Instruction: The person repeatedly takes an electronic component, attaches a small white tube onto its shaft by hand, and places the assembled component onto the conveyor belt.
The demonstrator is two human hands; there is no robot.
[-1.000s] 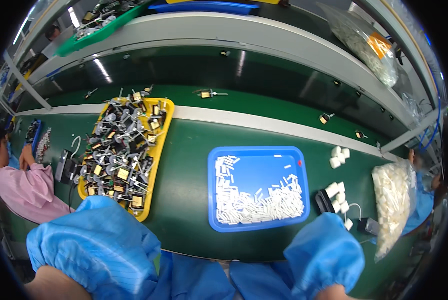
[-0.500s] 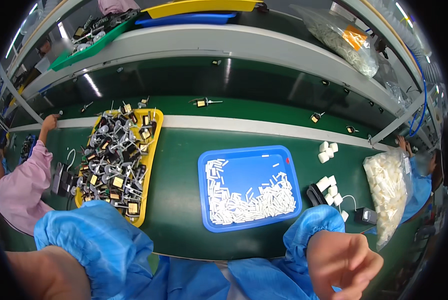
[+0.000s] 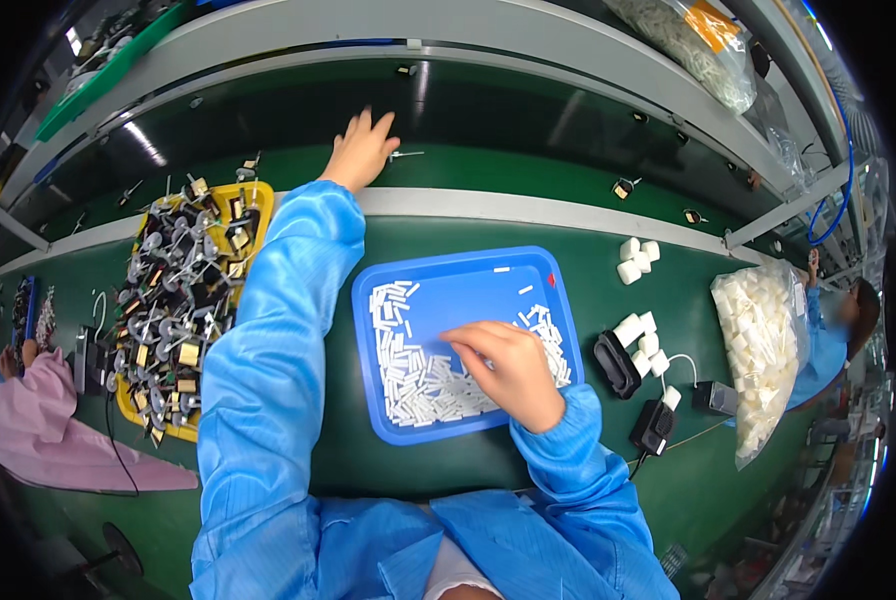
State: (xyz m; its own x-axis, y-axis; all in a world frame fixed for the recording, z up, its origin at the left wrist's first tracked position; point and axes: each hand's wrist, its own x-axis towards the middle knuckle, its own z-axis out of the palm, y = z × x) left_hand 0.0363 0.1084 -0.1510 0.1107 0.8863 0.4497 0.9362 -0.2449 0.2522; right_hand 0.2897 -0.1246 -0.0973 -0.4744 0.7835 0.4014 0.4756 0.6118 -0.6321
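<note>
My left hand [image 3: 362, 150] reaches out over the dark green belt, fingers spread and holding nothing. Close beside it lies a small part with a thin metal shaft [image 3: 405, 154], partly hidden by the hand. My right hand [image 3: 513, 370] is above the blue tray [image 3: 363, 335], thumb and fingertips drawn together in a pinch; what they hold, if anything, cannot be made out. Many short white tubes [image 3: 428, 395] lie in heaps in that tray. Left of my left forearm, a yellow tray [image 3: 261, 215] is heaped with small motor-like parts with shafts and grey discs [image 3: 168, 300].
White foam-like blocks [image 3: 630, 328] sit right of the tray, near a black holder [image 3: 618, 363] and a black adapter [image 3: 653, 428]. A clear bag of white blocks [image 3: 758, 350] stands farther right. Co-workers sit at both sides. A metal rail [image 3: 468, 203] borders the belt.
My left hand has moved from the lower left out to the belt. My right hand has come from the lower right to over the blue tray. The view has shifted.
</note>
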